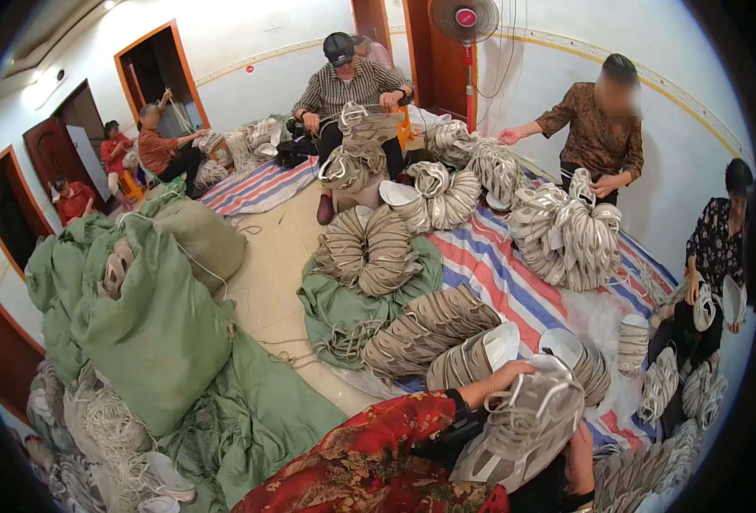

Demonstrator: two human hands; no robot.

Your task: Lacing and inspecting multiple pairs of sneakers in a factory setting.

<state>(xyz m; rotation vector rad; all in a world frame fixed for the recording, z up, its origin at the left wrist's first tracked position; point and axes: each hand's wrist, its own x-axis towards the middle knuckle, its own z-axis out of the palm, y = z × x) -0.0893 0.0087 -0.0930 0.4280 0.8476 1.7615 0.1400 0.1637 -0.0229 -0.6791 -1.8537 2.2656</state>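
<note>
The person wearing the camera, in a red floral sleeve, held a grey-and-white mesh sports shoe upper at the lower middle of the view, just above the lap. The left hand reached over the top of the upper, its fingers hidden behind the material; whether they were clenched on it could not be told. The right hand lay against the right side of the same upper, fingers closed on its edge, grasping it.

Just beyond the held upper, a long row of stacked grey-and-white uppers lay on the floor, partly on a green woven sack cloth and partly on a red, white and blue striped tarpaulin. A rounded bundle of tied uppers sat further back on the green cloth. A larger tied bundle rested on the tarpaulin to the right.

To the left, a stuffed green woven sack stood upright, with loose white cord heaped near its base.

Other people were at work: one seated in a striped shirt at the back, one standing in a brown patterned shirt at the right, one seated in dark floral clothing at the far right edge. A red standing fan stood against the back wall
</note>
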